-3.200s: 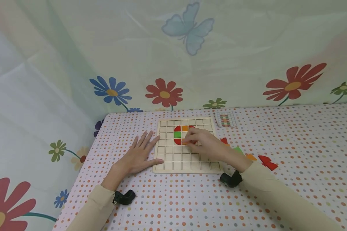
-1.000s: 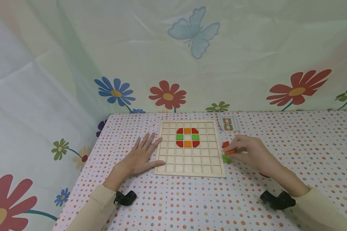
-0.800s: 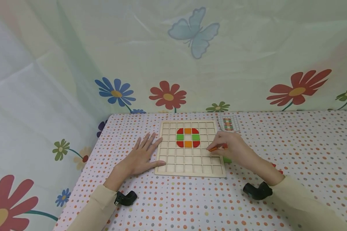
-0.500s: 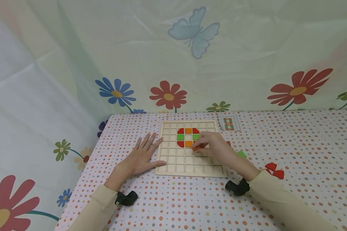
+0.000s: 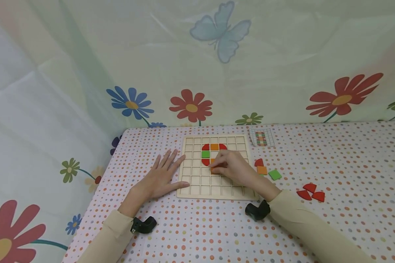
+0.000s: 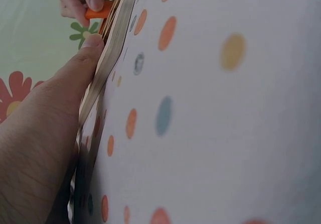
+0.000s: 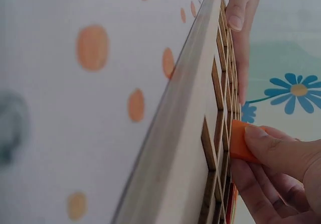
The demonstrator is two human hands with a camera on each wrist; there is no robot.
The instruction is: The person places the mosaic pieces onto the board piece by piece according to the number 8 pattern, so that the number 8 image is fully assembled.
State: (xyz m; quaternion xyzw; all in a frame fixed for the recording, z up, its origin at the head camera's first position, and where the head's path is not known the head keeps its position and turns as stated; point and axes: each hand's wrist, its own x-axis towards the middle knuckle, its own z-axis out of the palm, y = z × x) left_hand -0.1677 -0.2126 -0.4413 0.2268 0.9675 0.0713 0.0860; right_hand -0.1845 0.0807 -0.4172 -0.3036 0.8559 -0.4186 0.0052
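Observation:
A pale wooden grid board (image 5: 194,190) lies on the dotted tablecloth, with red, orange and green tiles set in a rounded ring in its upper cells. My right hand (image 5: 235,168) pinches an orange square tile (image 7: 242,141) between thumb and fingers, low over the cell just below the ring's bottom orange tile. That hand hides the ring's right side. My left hand (image 5: 161,177) lies flat with fingers spread, its thumb and fingertips at the board's left edge. In the left wrist view the left thumb (image 6: 85,58) touches the board's edge.
Right of the board lie a red quarter-round tile (image 5: 259,162), an orange tile (image 5: 262,170), a green tile (image 5: 275,175) and several red quarter-rounds (image 5: 304,195). A pattern card (image 5: 261,138) sits beyond the board's upper right corner. A flowered curtain (image 5: 276,65) hangs behind the table.
My right hand took an orange tile from the pile at the right and carried it left over the board to below the ring. The left hand has stayed at the board's edge.

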